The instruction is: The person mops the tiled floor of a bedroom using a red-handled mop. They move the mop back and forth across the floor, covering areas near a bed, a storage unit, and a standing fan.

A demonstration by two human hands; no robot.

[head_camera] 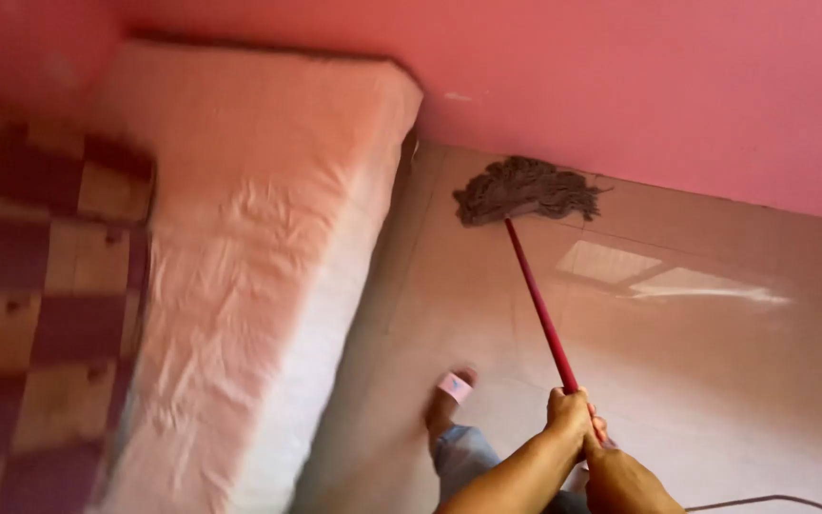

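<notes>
A mop with a grey string head (525, 188) and a red handle (537, 295) rests on the tiled floor (715, 381), its head against the base of the pink wall (668, 86). My left hand (568, 414) is closed around the handle's lower part. Just below it, my right hand (622, 481) grips the handle's end. My foot in a pink slipper (453, 387) stands on the floor left of the handle.
A mattress with a white sheet (259, 238) lies along the left, close to the mop head. A brown checked blanket (40, 286) covers its far left part. A thin cable (763, 499) runs along the floor at the bottom right.
</notes>
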